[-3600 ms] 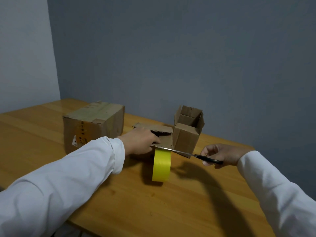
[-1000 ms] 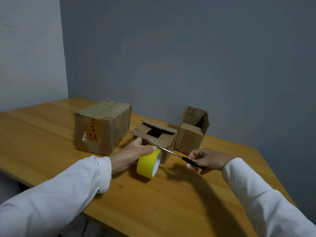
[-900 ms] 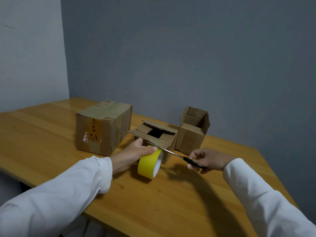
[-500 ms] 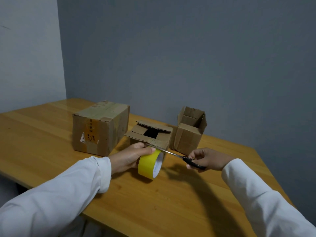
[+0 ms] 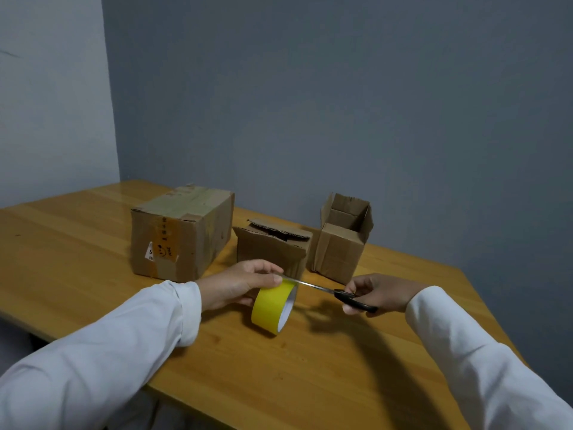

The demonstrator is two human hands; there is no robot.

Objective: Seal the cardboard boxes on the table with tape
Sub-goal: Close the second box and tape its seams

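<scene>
I have the tape [image 5: 273,307] upright on the table [image 5: 325,367], my left hand [image 5: 238,285] curled round its top with thumb and fingers pinching the rim, while my right hand [image 5: 376,294] grips the scissors [image 5: 333,293], fingers wrapped round the black handles and the blades reaching toward 9 o'clock onto the roll; how far the blades gape I cannot tell. By my reading the job is early: the big box [image 5: 181,234] at 11 o'clock of the roll is closed and wears old brownish tape, the middle box [image 5: 273,246] at 12 has its flaps folded down loosely with no yellow strip on it, and the small box [image 5: 342,237] at 1 stands with its flaps up. So two boxes appear unsealed, and no cut strip shows yet. The near table edge lies at 6 o'clock and the right edge runs off at 3; bare wood surrounds the roll, with the boxes close behind it
</scene>
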